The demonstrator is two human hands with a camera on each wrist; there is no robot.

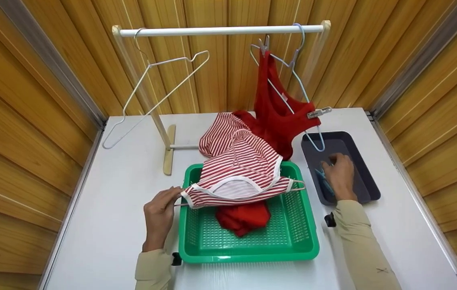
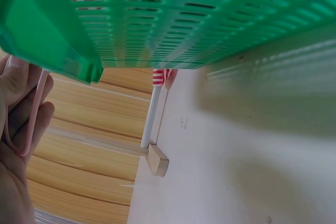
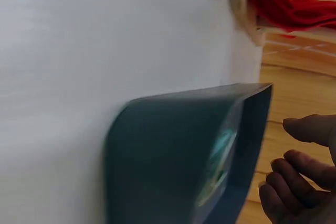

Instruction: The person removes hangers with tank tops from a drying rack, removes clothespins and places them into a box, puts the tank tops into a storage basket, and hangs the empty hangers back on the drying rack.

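Observation:
My left hand (image 1: 159,213) grips one end of a pink hanger (image 2: 34,116) at the basket's left rim. On that hanger lies a red-and-white striped sleeveless top (image 1: 248,155) with white trim, spread across the green basket (image 1: 248,258). Over the dark tray (image 1: 367,183), my right hand (image 1: 342,175) reaches down with fingers loosely bent. The right wrist view shows its thumb and fingertips (image 3: 296,158) apart, nothing between them. Beneath it in the tray are blue-green clothespins (image 1: 325,183), partly covered by the hand.
A red garment (image 1: 244,217) lies bunched in the basket. Behind, a rack with a white bar (image 1: 220,30) carries a bare hanger (image 1: 164,100) at left. On the right, a red sleeveless top (image 1: 276,108) hangs from a blue hanger, held by metallic-looking clips (image 1: 319,112).

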